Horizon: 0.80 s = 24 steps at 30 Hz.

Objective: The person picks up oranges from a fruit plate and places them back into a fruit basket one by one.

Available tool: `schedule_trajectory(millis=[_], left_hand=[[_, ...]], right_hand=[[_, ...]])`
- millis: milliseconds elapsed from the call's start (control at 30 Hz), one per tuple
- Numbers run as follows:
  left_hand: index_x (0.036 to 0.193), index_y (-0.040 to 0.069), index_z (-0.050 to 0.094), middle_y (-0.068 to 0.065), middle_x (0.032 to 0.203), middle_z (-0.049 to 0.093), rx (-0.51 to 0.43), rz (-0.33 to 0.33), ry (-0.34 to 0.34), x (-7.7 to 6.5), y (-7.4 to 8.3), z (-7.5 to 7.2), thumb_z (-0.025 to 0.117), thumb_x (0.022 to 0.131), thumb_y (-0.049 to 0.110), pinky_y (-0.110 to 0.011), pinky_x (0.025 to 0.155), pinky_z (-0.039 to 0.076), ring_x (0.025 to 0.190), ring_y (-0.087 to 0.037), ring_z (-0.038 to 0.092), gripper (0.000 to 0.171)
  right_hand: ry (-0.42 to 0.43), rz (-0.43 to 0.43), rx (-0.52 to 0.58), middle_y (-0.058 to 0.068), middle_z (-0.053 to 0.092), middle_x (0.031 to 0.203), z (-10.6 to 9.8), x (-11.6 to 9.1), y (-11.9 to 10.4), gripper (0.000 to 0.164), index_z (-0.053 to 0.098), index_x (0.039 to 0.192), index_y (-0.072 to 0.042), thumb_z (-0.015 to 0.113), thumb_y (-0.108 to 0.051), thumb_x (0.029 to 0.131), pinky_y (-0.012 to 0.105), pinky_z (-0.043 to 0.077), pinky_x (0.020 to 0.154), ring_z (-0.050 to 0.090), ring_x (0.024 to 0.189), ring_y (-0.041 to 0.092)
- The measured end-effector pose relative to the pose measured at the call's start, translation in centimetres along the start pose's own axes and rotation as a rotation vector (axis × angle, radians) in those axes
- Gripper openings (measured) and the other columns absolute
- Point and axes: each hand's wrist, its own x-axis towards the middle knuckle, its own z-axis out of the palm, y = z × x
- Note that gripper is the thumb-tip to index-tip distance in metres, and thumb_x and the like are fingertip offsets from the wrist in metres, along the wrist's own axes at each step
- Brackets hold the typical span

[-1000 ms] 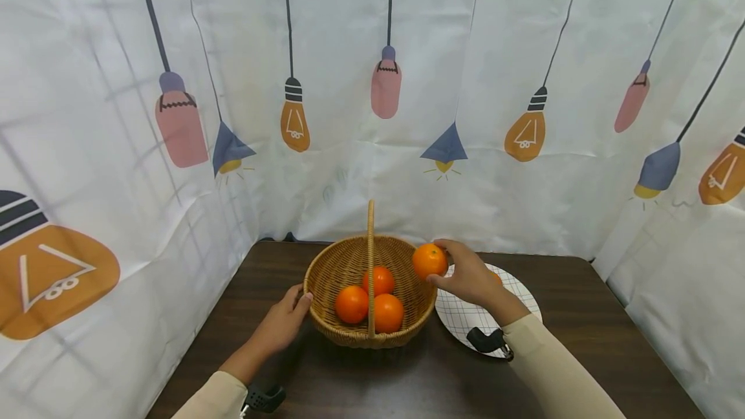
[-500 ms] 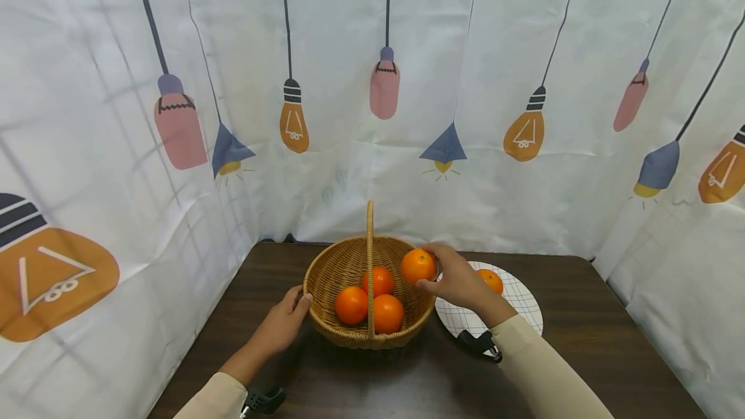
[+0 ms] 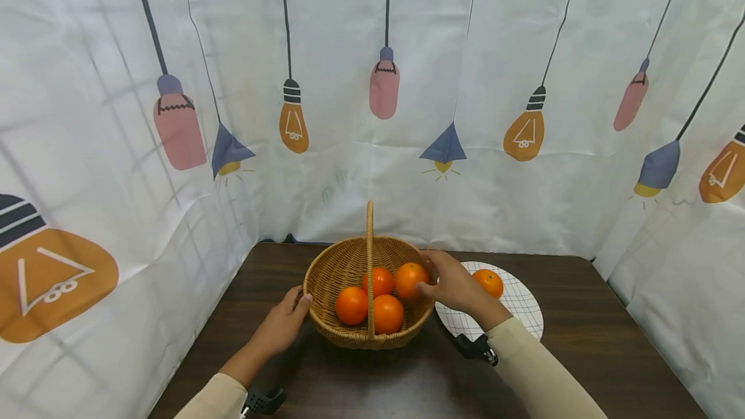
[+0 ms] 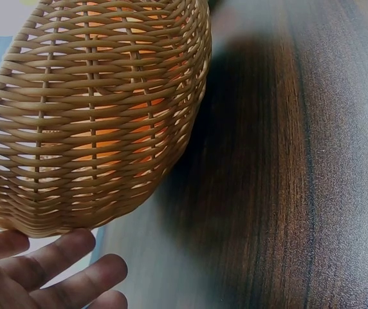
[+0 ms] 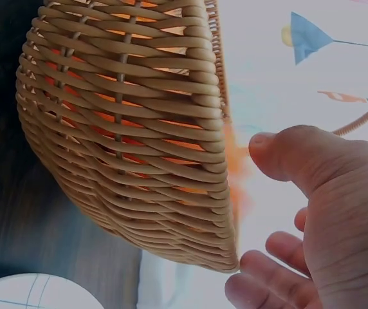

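A wicker basket (image 3: pixel 332 264) with a tall handle stands mid-table, holding several orange fruits. My left hand (image 3: pixel 283 322) grips its left rim, with the thumb on top; in the left wrist view, the fingers (image 4: pixel 74 283) lie against the weave. At the right rim is my right hand (image 3: pixel 456 286), thumb and fingers spread apart beside an orange (image 3: pixel 410 280) lying in the basket. The thumb tip overlaps that orange's right edge; whether they touch is unclear. In the right wrist view, the right hand (image 5: pixel 319 212) appears loosely spread near the rim, with the orange mostly hidden by the wicker.
A round white plate (image 3: pixel 526 315) with a grid pattern lies right of the basket, partly under the right forearm, bearing one orange (image 3: pixel 489 282). The dark wooden table (image 3: pixel 372 386) meets a white curtain (image 3: pixel 349 173) printed with lamps at the back.
My right hand has carried the orange leftward and down into the basket, and its fingers have loosened from it. More of the plate's orange shows. The left hand has stayed on the rim.
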Motion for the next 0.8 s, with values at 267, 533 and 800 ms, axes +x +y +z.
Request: schedule_trajectory(millis=[267, 533, 800], left_hand=[[0.155, -0.002, 0.034, -0.029, 0.145, 0.052, -0.004, 0.003, 0.001, -0.2, 0.1, -0.1, 0.039, 0.111, 0.046, -0.066, 0.104, 0.040, 0.130, -0.044, 0.053, 0.065], [0.155, -0.001, 0.033, -0.029, 0.146, 0.051, -0.005, 0.000, -0.001, -0.2, -0.1, 0.1, 0.038, 0.111, 0.047, -0.066, 0.104, 0.039, 0.130, -0.044, 0.052, 0.065], [0.155, 0.001, 0.034, -0.027, 0.148, 0.050, -0.003, 0.002, 0.000, 0.1, -0.2, 0.0, 0.038, 0.111, 0.047, -0.065, 0.105, 0.039, 0.132, -0.043, 0.052, 0.064]], right_hand=[[0.005, -0.006, 0.016, 0.014, 0.059, 0.135, -0.1, -0.4, 0.2, 0.068, 0.054, 0.147, -0.006, 0.083, -0.027, 0.089, 0.052, 0.052, 0.094, 0.061, 0.112, 0.030], [0.016, 0.020, 0.015, 0.013, 0.060, 0.133, -0.6, -1.2, 1.0, 0.067, 0.054, 0.145, -0.004, 0.083, -0.027, 0.089, 0.056, 0.047, 0.101, 0.059, 0.119, 0.032], [0.019, 0.037, -0.011, 0.013, 0.057, 0.141, -0.9, -2.0, 2.1, 0.070, 0.052, 0.148, -0.006, 0.081, -0.033, 0.090, 0.055, 0.049, 0.099, 0.058, 0.124, 0.033]])
